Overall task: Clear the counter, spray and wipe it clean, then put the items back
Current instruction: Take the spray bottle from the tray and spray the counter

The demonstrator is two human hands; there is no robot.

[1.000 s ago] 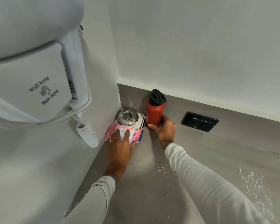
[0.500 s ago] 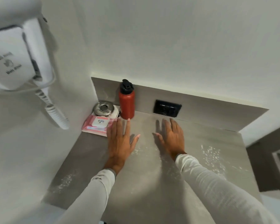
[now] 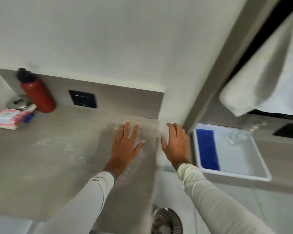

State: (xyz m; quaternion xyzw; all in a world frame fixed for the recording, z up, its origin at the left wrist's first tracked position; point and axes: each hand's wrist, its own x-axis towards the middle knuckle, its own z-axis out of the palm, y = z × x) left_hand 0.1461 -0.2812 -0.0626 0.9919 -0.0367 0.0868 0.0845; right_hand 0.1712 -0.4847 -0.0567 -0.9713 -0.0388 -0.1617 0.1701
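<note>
The grey counter (image 3: 57, 157) carries white powder specks. In its far left corner stand a red bottle (image 3: 39, 97) with a black cap, a round metal tin (image 3: 18, 103) and a pink wipes pack (image 3: 6, 118), with a small blue item (image 3: 29, 117) beside the pack. My left hand (image 3: 128, 146) hovers flat and empty over the counter's right part, fingers spread. My right hand (image 3: 175, 144) is past the counter's right edge, fingers apart, holding nothing. A white tray (image 3: 235, 173) with a blue cloth (image 3: 207, 149) and a clear bottle (image 3: 240, 135) sits to the right.
A black wall socket (image 3: 82, 99) sits in the grey backsplash. A white towel (image 3: 267, 73) hangs at the upper right. A round metal bin lid (image 3: 167, 220) lies on the floor below the counter's right edge. Another dark socket (image 3: 289, 131) is at the far right.
Both hands let go of the wipes pack and the red bottle and swept right across the counter. The view turned right, bringing the white tray and towel into sight.
</note>
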